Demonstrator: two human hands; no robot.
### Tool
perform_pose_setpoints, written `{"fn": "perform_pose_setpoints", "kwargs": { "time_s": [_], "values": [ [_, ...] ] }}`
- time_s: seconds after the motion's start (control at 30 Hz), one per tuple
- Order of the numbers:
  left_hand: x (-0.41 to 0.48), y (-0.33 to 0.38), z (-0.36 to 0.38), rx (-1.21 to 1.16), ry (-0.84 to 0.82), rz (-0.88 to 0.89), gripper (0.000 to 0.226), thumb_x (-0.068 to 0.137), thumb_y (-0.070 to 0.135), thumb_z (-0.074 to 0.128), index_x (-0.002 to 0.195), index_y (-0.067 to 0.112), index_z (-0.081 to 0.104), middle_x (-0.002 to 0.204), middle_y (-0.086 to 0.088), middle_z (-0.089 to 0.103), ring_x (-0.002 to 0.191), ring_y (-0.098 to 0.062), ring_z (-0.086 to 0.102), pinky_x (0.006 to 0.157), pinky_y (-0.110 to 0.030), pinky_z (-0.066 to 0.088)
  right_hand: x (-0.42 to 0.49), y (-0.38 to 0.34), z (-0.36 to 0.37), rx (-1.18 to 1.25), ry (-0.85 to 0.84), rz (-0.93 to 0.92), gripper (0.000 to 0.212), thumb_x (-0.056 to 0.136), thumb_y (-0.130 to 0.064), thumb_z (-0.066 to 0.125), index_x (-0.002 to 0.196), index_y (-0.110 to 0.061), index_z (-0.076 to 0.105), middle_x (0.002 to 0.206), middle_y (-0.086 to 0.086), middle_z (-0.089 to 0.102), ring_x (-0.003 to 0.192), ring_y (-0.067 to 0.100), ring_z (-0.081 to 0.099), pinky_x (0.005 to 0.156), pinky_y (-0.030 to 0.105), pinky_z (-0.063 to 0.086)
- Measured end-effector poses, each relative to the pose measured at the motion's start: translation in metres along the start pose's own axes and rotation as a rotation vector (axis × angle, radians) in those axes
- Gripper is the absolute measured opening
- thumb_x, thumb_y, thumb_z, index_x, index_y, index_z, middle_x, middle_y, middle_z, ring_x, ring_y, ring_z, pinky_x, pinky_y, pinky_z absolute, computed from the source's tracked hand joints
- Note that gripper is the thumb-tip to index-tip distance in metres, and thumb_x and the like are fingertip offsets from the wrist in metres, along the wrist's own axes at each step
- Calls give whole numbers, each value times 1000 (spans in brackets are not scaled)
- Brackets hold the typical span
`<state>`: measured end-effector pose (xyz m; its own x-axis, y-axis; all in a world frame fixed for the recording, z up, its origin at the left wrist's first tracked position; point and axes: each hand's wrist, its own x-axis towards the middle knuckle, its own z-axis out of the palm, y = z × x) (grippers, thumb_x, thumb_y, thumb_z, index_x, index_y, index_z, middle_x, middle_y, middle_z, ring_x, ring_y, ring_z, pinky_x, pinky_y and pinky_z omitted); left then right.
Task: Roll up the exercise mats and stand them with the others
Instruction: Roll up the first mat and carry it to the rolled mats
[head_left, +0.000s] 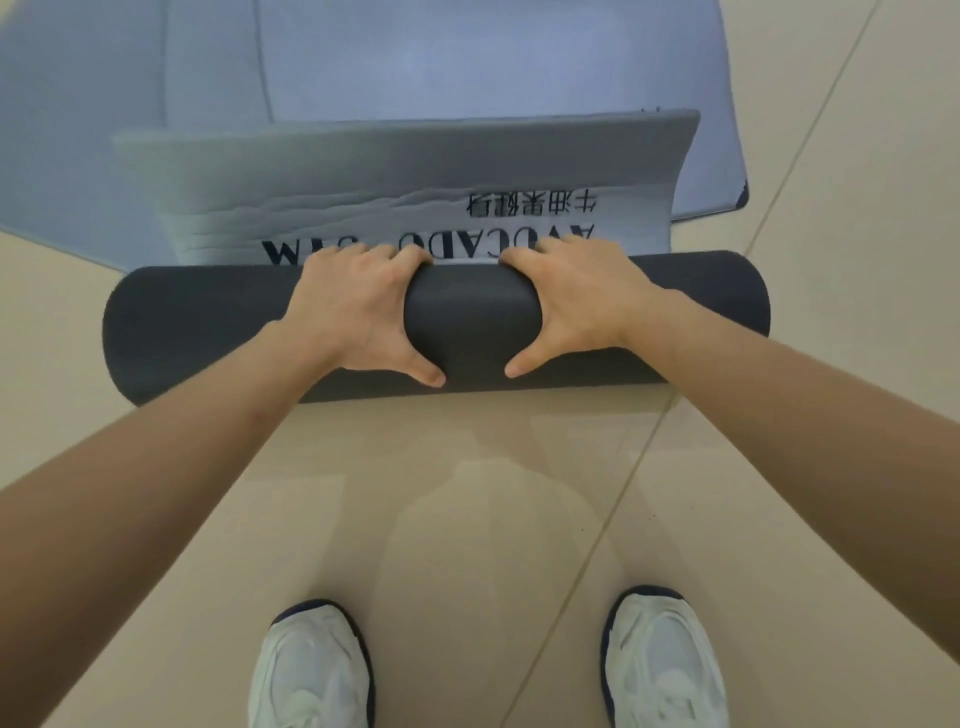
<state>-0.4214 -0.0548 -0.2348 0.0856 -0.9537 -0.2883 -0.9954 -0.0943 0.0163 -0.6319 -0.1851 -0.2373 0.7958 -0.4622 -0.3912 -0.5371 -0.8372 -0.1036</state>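
Note:
A dark grey roll of exercise mat (208, 322) lies across the tiled floor in front of me. Its last unrolled stretch (395, 171) is pale green with black printed lettering and curls up at the far end. My left hand (353, 312) and my right hand (576, 301) sit side by side on the middle of the roll. On both hands the fingers curl over the roll's far side and the thumbs hook round its near side. A blue-grey mat (467, 57) lies flat on the floor beyond, partly under the green end.
Beige floor tiles (467, 493) with thin grout lines surround the mats. My two white sneakers, the left one (311, 670) and the right one (665, 660), stand at the bottom of the view. No standing rolled mats are in view.

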Motion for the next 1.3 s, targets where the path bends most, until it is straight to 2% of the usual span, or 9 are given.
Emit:
{"fn": "perform_pose_setpoints", "kwargs": {
  "time_s": [0.17,0.43,0.6,0.73,0.9,1.0,1.07,1.17,1.3],
  "values": [
    [-51,17,12,-112,-179,29,113,33,99,62,127,38,48,110,15,68,96,-20,65,68,-34,45,-45,-28,16,143,-173,-14,111,49,-94,70,136,-30,48,106,-4,60,94,21,58,72,37,46],
    [-135,55,37,-117,-382,150,113,38,102,55,131,40,45,112,16,65,97,-14,63,77,-32,48,-130,-76,58,214,-389,-83,117,56,-95,66,149,-32,35,123,-4,61,108,21,59,84,37,48],
    [-138,55,42,-195,-410,124,119,46,98,58,147,39,36,134,15,59,114,-14,58,88,-33,46,-125,-73,63,296,-415,-64,108,56,-91,72,142,-34,41,118,-7,62,105,20,60,83,37,49],
    [-149,64,46,-155,-275,156,117,60,88,53,158,27,31,159,5,43,137,-23,46,110,-44,40,-117,-65,61,427,-434,-29,104,55,-88,75,141,-39,43,122,-12,62,108,19,59,84,39,50],
    [-166,94,60,-190,-24,56,84,95,77,30,153,18,45,154,-6,52,139,-30,49,116,-50,35,-115,-62,66,413,-427,7,110,56,-95,66,148,-42,37,133,-14,59,118,18,56,84,36,42],
    [-156,90,59,-184,-16,55,76,99,72,24,149,21,50,147,-2,59,132,-27,55,110,-46,39,-121,-69,70,310,-306,20,118,60,-103,43,156,-37,30,150,-7,47,133,24,47,106,46,42],
    [-143,83,56,-200,-39,63,75,98,74,22,146,24,51,142,1,62,127,-26,58,106,-44,40,-128,-82,69,304,-136,41,104,74,-96,29,155,-32,37,152,-4,47,135,26,45,110,47,38],
    [-119,74,51,-249,-132,54,78,95,78,17,146,30,51,143,4,61,129,-24,58,103,-44,43,-141,-105,74,297,103,134,82,91,-77,25,149,-24,50,149,1,53,134,30,48,112,49,34],
    [-94,64,47,-368,-102,6,66,98,73,32,142,29,57,141,5,63,128,-24,58,97,-44,46,-145,-117,84,167,146,226,75,100,-66,21,154,-19,44,156,10,48,143,36,42,119,58,27]
  ]
}}
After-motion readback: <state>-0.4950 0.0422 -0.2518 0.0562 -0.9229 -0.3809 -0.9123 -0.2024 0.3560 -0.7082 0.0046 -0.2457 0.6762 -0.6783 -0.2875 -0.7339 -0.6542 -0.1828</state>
